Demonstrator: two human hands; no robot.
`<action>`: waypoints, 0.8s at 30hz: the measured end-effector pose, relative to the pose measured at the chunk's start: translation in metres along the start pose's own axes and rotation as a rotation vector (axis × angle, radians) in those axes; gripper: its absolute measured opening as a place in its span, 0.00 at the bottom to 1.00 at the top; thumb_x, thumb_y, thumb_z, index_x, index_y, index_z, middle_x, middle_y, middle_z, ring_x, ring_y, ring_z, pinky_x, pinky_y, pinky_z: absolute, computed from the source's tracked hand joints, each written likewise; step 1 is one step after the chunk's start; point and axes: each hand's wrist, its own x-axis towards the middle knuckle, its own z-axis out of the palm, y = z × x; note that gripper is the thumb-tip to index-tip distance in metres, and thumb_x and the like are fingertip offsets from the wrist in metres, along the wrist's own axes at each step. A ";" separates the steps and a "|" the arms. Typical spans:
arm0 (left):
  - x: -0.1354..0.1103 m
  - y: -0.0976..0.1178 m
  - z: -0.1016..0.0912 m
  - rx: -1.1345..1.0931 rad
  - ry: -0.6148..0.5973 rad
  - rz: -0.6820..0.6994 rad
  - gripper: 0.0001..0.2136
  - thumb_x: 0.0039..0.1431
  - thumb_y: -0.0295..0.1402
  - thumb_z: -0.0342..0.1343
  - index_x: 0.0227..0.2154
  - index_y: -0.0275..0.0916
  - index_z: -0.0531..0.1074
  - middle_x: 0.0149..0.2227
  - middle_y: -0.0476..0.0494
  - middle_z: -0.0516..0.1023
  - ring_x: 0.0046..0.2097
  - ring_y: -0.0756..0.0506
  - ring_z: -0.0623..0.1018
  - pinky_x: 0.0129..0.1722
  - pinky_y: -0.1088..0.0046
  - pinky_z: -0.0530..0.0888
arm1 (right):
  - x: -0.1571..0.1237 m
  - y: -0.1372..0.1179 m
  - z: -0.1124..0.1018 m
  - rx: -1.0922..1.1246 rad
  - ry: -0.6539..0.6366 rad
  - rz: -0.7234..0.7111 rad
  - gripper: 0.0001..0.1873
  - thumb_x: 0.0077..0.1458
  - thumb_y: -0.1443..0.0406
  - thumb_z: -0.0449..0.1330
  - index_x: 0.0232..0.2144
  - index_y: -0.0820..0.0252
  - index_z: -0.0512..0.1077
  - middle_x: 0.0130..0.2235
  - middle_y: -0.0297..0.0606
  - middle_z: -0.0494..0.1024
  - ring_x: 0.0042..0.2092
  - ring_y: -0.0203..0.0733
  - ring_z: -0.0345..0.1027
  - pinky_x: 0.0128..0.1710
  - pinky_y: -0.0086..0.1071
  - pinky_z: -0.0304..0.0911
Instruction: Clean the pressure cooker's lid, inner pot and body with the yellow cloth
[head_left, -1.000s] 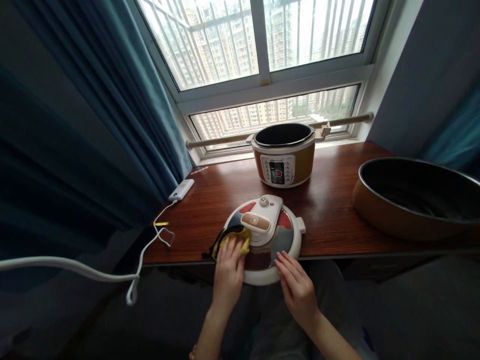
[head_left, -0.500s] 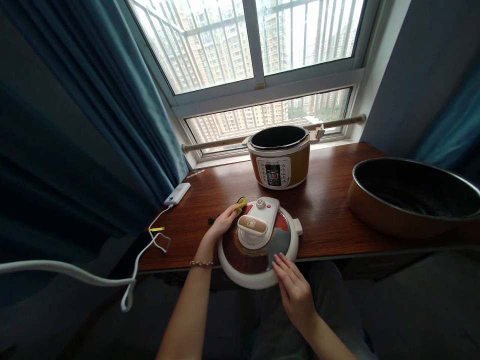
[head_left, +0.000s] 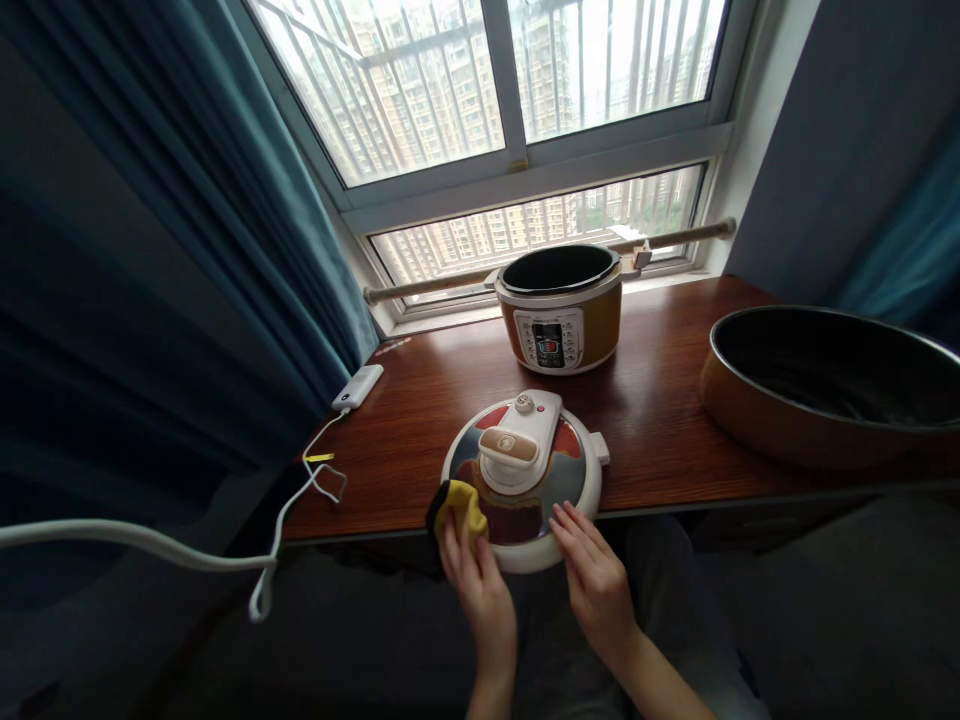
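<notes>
A round pressure-cooker lid (head_left: 540,490) with a white rim and a beige handle lies at the near edge of the wooden table (head_left: 660,410). My left hand (head_left: 474,572) presses a yellow cloth (head_left: 459,505) against the lid's near left rim, fingers closed over it. My right hand (head_left: 592,570) rests on the lid's near right rim with its fingers stretched flat, holding nothing. The cooker body (head_left: 561,308) stands open and upright farther back, near the window.
A large dark pan (head_left: 825,385) sits at the table's right. A white power bank (head_left: 358,386) with a white cable (head_left: 300,490) lies at the left edge. Blue curtains hang on both sides, and a wooden rod (head_left: 675,238) runs along the window sill.
My left hand drew the yellow cloth from the lid's far left side back around to its near left rim. My right hand stayed on the near right rim.
</notes>
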 end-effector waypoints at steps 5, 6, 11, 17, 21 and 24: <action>-0.034 0.043 0.006 0.273 -0.326 0.331 0.20 0.61 0.29 0.42 0.56 0.47 0.60 0.62 0.44 0.56 0.64 0.39 0.49 0.60 0.49 0.47 | 0.000 -0.015 -0.006 0.130 0.069 0.208 0.24 0.58 0.70 0.48 0.57 0.57 0.57 0.55 0.42 0.66 0.56 0.44 0.60 0.52 0.41 0.63; -0.033 0.052 0.008 0.297 -0.384 0.361 0.21 0.60 0.28 0.42 0.56 0.48 0.60 0.61 0.44 0.56 0.64 0.38 0.50 0.59 0.47 0.47 | 0.000 -0.019 -0.008 0.152 0.099 0.262 0.24 0.58 0.69 0.48 0.58 0.57 0.56 0.55 0.42 0.65 0.56 0.44 0.60 0.52 0.41 0.63; -0.025 0.086 0.021 0.189 -0.720 0.498 0.23 0.58 0.28 0.46 0.57 0.48 0.59 0.62 0.44 0.56 0.64 0.37 0.50 0.59 0.47 0.49 | -0.001 -0.029 -0.024 0.167 0.255 0.405 0.24 0.59 0.66 0.46 0.59 0.57 0.53 0.59 0.42 0.60 0.59 0.45 0.55 0.55 0.44 0.57; -0.014 0.087 0.007 -0.417 -0.746 0.220 0.19 0.57 0.25 0.45 0.52 0.42 0.64 0.57 0.40 0.63 0.58 0.42 0.64 0.57 0.58 0.62 | 0.005 -0.024 -0.026 -0.002 0.037 0.328 0.26 0.60 0.63 0.45 0.61 0.57 0.49 0.61 0.42 0.56 0.62 0.49 0.46 0.57 0.50 0.53; 0.000 0.069 -0.012 -0.445 -0.453 0.107 0.12 0.57 0.26 0.47 0.43 0.39 0.69 0.47 0.41 0.73 0.48 0.44 0.73 0.48 0.67 0.71 | 0.019 -0.031 -0.011 -0.290 -0.128 0.235 0.36 0.53 0.54 0.54 0.61 0.59 0.50 0.63 0.48 0.49 0.62 0.64 0.39 0.55 0.62 0.47; 0.006 0.053 -0.024 -0.219 -0.327 0.236 0.08 0.56 0.26 0.48 0.35 0.39 0.72 0.37 0.45 0.75 0.40 0.46 0.75 0.41 0.70 0.72 | 0.029 -0.029 -0.004 -0.404 -0.130 0.237 0.27 0.55 0.57 0.53 0.57 0.52 0.60 0.62 0.42 0.52 0.62 0.64 0.42 0.55 0.60 0.46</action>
